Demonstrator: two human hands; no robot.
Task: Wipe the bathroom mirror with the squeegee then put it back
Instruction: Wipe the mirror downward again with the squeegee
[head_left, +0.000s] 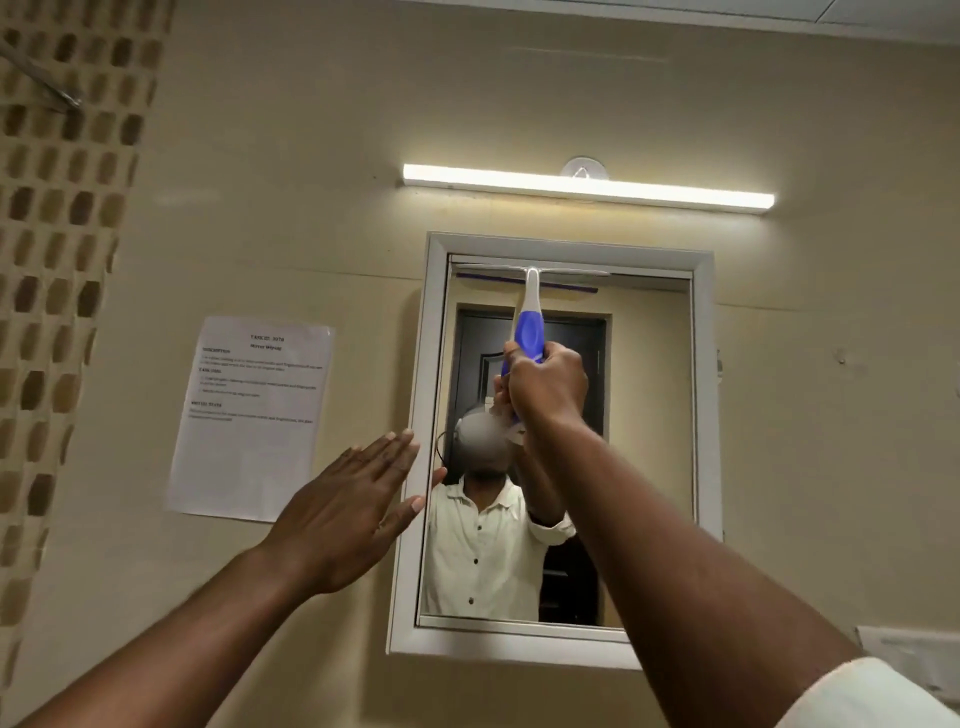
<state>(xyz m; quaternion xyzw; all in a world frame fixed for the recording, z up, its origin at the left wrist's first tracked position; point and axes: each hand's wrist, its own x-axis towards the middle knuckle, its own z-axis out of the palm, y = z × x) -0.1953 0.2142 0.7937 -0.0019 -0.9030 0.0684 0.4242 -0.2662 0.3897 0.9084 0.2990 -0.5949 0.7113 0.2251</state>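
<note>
Your right hand (545, 387) is clenched around the smooth blue-and-white plastic squeegee (529, 322), blade at the white-framed mirror (649, 441) top; your left hand (345, 512), flat and released, touches the frame's left edge

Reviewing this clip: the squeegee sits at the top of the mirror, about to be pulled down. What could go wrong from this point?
1. The squeegee blade spans only the middle of the mirror, so one pull would likely leave both side strips unwiped.
2. The right hand grips the handle low, far from the blade; pressure may be uneven and leave streaks.
3. The left hand lies open by the frame's left edge, with the thumb over the glass, and may smudge it.
</note>
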